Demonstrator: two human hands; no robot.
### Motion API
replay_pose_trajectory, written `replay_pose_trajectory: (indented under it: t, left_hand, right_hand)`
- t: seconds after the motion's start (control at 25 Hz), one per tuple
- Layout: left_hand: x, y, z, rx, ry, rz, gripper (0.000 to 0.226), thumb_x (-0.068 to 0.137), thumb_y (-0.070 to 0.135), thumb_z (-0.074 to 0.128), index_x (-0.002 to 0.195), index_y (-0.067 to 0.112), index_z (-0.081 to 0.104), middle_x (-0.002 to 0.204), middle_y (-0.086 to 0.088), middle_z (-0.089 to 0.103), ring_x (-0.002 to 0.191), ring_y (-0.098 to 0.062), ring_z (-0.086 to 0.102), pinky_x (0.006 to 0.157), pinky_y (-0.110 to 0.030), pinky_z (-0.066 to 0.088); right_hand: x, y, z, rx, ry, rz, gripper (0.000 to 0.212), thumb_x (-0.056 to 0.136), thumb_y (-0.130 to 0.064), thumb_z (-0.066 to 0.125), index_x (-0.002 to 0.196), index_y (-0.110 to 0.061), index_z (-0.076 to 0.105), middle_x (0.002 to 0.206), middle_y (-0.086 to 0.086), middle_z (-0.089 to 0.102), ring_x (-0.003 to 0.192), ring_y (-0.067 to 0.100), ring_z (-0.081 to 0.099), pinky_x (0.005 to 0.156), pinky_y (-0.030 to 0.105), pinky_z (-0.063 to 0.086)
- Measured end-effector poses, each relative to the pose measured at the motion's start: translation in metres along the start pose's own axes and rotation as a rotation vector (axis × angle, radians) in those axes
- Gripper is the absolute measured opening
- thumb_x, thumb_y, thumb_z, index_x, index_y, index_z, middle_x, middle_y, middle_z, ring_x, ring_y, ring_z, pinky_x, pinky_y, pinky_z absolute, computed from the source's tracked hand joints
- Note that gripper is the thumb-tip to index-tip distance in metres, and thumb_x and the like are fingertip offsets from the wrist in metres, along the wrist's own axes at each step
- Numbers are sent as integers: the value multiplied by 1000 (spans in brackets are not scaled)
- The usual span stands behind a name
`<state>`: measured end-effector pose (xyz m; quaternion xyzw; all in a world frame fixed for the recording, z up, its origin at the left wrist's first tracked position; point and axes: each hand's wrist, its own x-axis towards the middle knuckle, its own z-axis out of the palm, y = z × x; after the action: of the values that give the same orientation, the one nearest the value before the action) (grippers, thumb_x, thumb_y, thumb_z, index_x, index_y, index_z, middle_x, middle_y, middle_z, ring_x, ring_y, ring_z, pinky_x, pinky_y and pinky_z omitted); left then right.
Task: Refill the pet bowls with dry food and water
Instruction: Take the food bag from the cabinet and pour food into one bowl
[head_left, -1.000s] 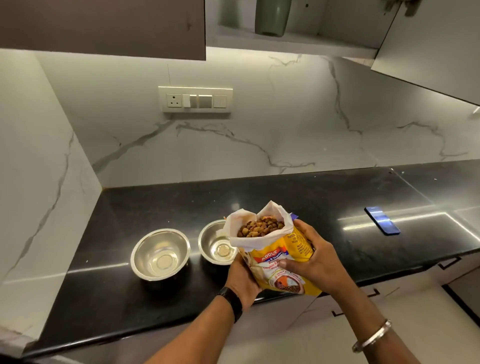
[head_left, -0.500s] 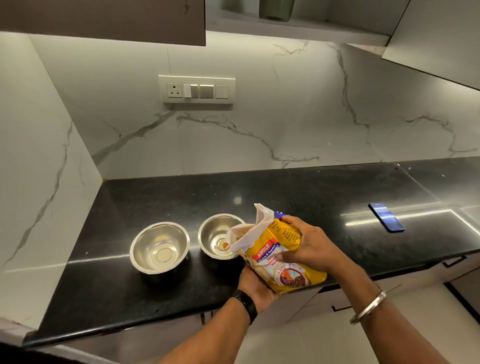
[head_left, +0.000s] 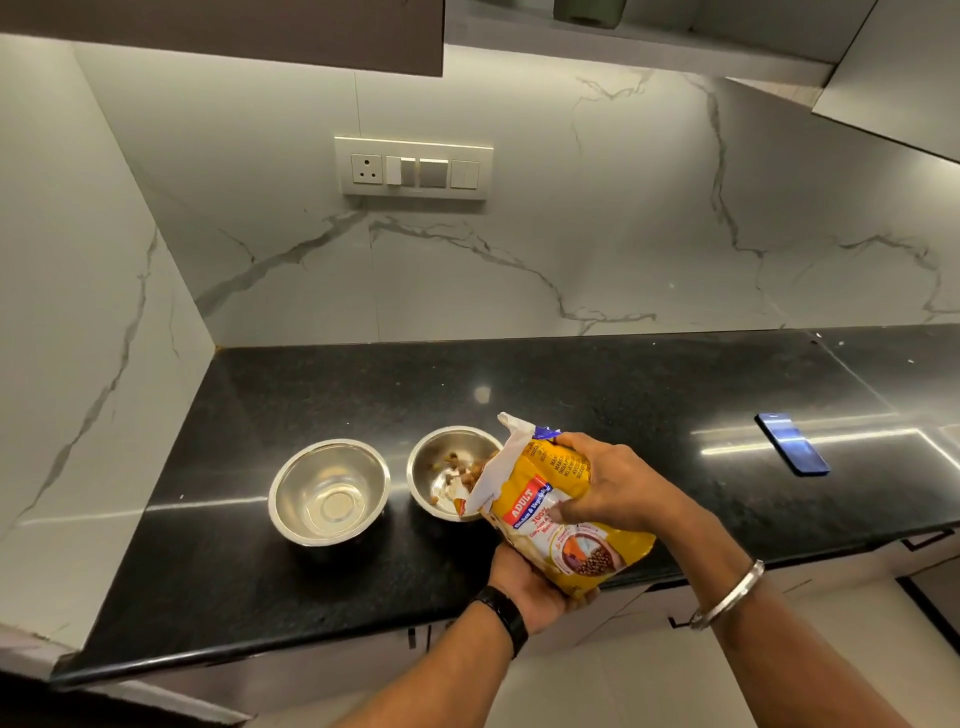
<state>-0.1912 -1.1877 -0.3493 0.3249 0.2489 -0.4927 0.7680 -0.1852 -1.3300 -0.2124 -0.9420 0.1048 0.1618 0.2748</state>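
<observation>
Two steel bowls stand side by side on the black counter (head_left: 311, 597). The left bowl (head_left: 329, 491) holds nothing that I can see. The right bowl (head_left: 441, 470) has some brown kibble (head_left: 460, 467) in it. A yellow bag of dry food (head_left: 550, 519) is tipped to the left, its torn white mouth over the right bowl's rim. My left hand (head_left: 530, 587) cups the bag's bottom from below. My right hand (head_left: 608, 486) grips the bag's upper side.
A blue phone (head_left: 792, 442) lies on the counter at the right. A socket and switch plate (head_left: 413, 167) is on the marble back wall. A side wall closes the counter's left end. Cabinets hang overhead.
The bag has gone from upright to tipped left over the right bowl, and kibble now lies in that bowl. Both hands kept their hold.
</observation>
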Motion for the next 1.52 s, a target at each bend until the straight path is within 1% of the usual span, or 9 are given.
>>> replay_pose_trajectory:
  t: [0.28,0.68,0.84,0.96,1.08,1.16,1.32,1.4,1.52]
  left_hand:
    - [1,2,2,12,1,-11,86,98,79,32,137,11,67,126,-25,75,121,-46,68,116,-63,44]
    - [1,3,3,36,-16,-29,90,95,82,34,136,9,68,127,-25,75,120,-44,69,117,-62,43]
    - [3,2,2,52,-21,-54,95,91,86,36,138,9,68,131,-25,73,124,-44,67,116,-60,45]
    - [3,4,5,36,-15,-56,95,90,86,37,138,10,68,132,-25,73,126,-44,66,117,-60,44]
    - [2,9,8,35,-15,-68,94,90,85,40,140,10,67,134,-24,72,130,-43,64,116,-60,44]
    - [4,8,9,59,-28,-59,93,90,85,40,139,10,68,134,-24,72,130,-42,64,116,-60,45]
    - [1,6,8,63,-40,-84,92,90,83,42,139,10,68,134,-24,72,129,-42,64,116,-58,46]
    - [-1,9,10,53,-44,-90,93,89,84,42,139,9,68,134,-24,72,128,-42,65,112,-57,49]
    - [-2,6,11,46,-48,-105,96,87,86,43,139,9,68,134,-25,72,133,-41,60,98,-56,58]
  right_hand:
    - [6,-10,-5,-24,-39,28,103,75,-40,97,159,-43,38,135,-6,68,114,16,72,99,49,63]
    - [10,-17,-10,-44,-80,40,101,77,-37,96,160,-42,38,139,-5,65,117,18,71,101,50,62]
    - [10,-17,-10,-49,-94,62,102,77,-38,96,161,-40,38,139,-5,66,117,18,71,102,50,62]
    - [11,-22,-18,-44,-92,68,101,78,-36,96,161,-38,38,136,-6,66,116,18,71,101,48,62]
    - [14,-25,-22,-54,-90,76,99,79,-35,96,160,-37,39,138,-3,67,113,18,72,100,48,63]
    - [15,-26,-22,-65,-96,75,99,79,-36,95,160,-37,39,136,-4,67,111,17,72,99,47,63]
    - [12,-26,-22,-61,-113,85,97,80,-34,95,160,-36,40,124,-10,62,105,14,70,95,43,62]
    - [13,-27,-23,-69,-102,82,97,80,-35,95,160,-35,41,123,-10,62,106,16,71,97,45,63]
    - [14,-29,-25,-83,-105,92,95,79,-35,96,158,-34,43,124,-8,64,111,18,72,99,47,63]
